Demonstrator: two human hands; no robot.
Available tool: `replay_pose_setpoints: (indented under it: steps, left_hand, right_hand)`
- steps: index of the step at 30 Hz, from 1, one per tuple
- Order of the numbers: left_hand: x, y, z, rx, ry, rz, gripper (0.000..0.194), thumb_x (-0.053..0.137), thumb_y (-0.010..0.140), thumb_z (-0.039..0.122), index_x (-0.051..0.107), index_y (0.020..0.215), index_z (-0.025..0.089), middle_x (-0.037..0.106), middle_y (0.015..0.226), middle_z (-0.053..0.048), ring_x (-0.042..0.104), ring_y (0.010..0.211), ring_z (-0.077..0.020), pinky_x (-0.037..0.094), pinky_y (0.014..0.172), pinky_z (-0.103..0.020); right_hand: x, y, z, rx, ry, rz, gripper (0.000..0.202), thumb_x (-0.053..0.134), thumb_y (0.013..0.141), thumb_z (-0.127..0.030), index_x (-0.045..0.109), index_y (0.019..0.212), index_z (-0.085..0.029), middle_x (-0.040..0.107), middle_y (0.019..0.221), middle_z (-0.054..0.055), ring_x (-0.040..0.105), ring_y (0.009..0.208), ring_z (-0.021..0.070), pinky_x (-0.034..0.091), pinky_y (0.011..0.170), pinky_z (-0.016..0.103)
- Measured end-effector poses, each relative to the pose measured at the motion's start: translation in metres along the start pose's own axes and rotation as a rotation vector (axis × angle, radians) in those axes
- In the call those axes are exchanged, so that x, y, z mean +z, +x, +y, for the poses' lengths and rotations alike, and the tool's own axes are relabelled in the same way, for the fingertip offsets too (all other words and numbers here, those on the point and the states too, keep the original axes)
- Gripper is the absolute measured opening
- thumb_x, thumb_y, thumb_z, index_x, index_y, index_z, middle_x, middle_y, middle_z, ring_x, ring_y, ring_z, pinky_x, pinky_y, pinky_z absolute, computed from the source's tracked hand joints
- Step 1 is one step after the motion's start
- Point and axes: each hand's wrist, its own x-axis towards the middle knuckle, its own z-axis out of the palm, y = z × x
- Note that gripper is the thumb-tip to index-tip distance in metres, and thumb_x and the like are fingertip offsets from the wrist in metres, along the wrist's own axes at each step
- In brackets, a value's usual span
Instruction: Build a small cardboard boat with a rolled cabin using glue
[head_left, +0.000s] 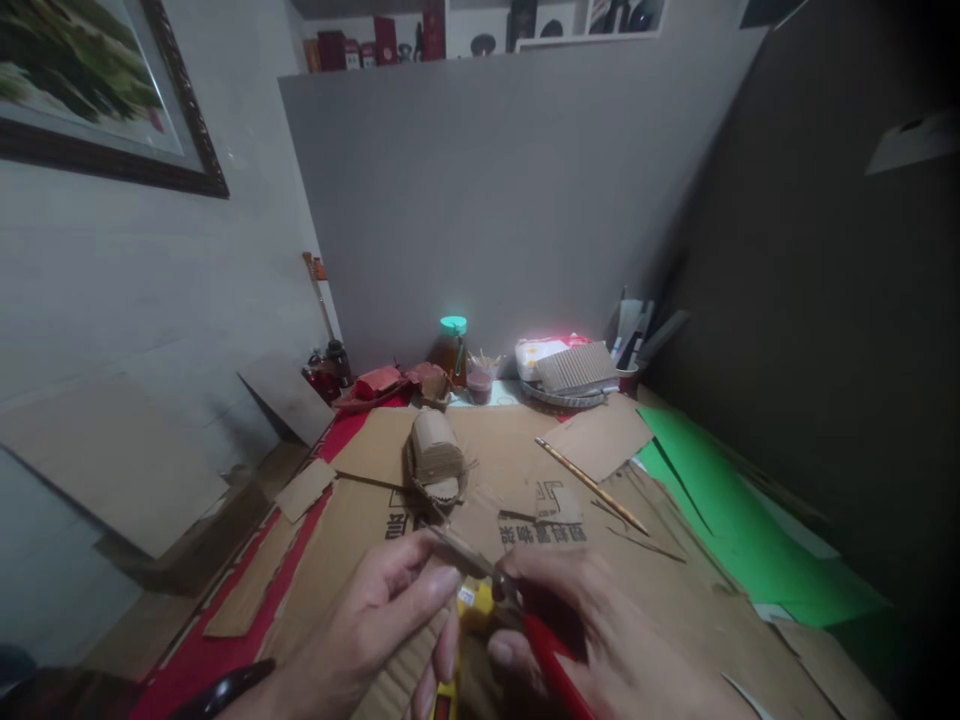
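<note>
My left hand [409,605] pinches a small piece of brown cardboard [474,525] near the front of the table. My right hand [592,620] is wrapped round red-handled scissors [551,655], whose metal blades point left and lie against that piece beside my left fingertips. A yellow object [474,605] shows below, between my two hands; part of it is hidden. Just beyond my hands stands a small cardboard model [437,450] with a curved top.
A pencil-like stick [592,485] lies at the right, near a green sheet [720,520]. Cardboard scraps [306,490] are at the left. Along the back stand a bottle with a turquoise cap [452,345], a cup of sticks [480,382] and a loaded tray [566,398].
</note>
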Motion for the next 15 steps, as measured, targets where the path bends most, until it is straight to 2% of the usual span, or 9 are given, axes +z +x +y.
replay_pose_setpoints:
  steps: [4,7,12,15]
  left_hand:
    - [-0.0014,0.0009,-0.0032,-0.023,0.072,-0.017,0.035,0.059,0.09,0.048,0.066,0.105,0.017,0.063,0.052,0.001,0.052,0.037,-0.0091,0.042,0.04,-0.018]
    - [-0.0034,0.0014,-0.0053,-0.06,0.071,-0.046,0.036,0.054,0.094,0.048,0.062,0.107,0.016,0.061,0.053,0.002,0.05,0.036,-0.0063,0.04,0.039,-0.015]
    - [-0.0034,0.0047,-0.007,-0.09,0.014,-0.076,0.031,0.056,0.091,0.048,0.061,0.088,0.018,0.061,0.053,0.001,0.049,0.034,-0.0066,0.037,0.036,-0.015]
    - [-0.0007,0.0083,-0.0098,-0.136,0.02,-0.075,0.03,0.055,0.092,0.047,0.059,0.089,0.018,0.063,0.054,0.0,0.052,0.035,-0.0079,0.039,0.037,-0.016]
  right_hand:
    - [0.0025,-0.002,0.0037,-0.021,-0.022,0.016,0.017,0.061,0.085,-0.032,0.065,0.073,-0.02,0.066,0.07,0.001,0.055,0.062,0.0145,0.039,0.054,0.024]
    - [0.0039,-0.0027,0.0042,0.032,-0.028,-0.021,0.022,0.053,0.087,-0.032,0.062,0.07,-0.019,0.065,0.069,0.003,0.053,0.063,0.0148,0.039,0.056,0.026]
    - [0.0061,-0.0042,0.0028,0.126,-0.031,-0.093,0.025,0.047,0.087,-0.031,0.056,0.068,-0.019,0.06,0.064,0.002,0.046,0.06,0.0139,0.036,0.057,0.027]
    - [0.0062,-0.0075,0.003,0.136,-0.087,-0.071,0.026,0.047,0.089,-0.03,0.059,0.069,-0.019,0.062,0.065,0.003,0.047,0.061,0.0148,0.036,0.058,0.028]
